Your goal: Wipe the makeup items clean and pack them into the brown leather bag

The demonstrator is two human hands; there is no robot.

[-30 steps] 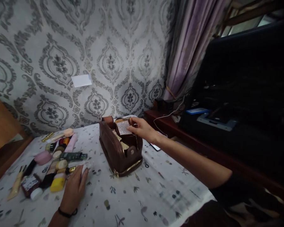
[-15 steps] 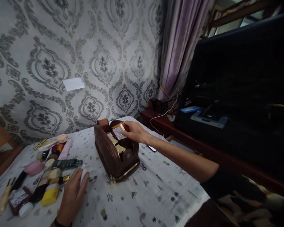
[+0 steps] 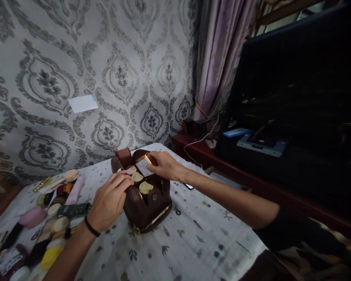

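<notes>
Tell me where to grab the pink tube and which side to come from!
I'd pinch the pink tube across its middle, from above and the side facing the brown bag. It's long and narrow and lies flat, and that side has bare cloth, while other cosmetics crowd its opposite side.

Dim, cool light is falling unevenly: the tablecloth (image 3: 204,234) is showing palest, while the area to its right is sinking into near-black, hiding detail. Beyond the tablecloth, the damask wallpaper (image 3: 121,78) is looking greyish. Wide-angle distortion is stretching the edges, and softness is blurring the cosmetics left of it.
</notes>
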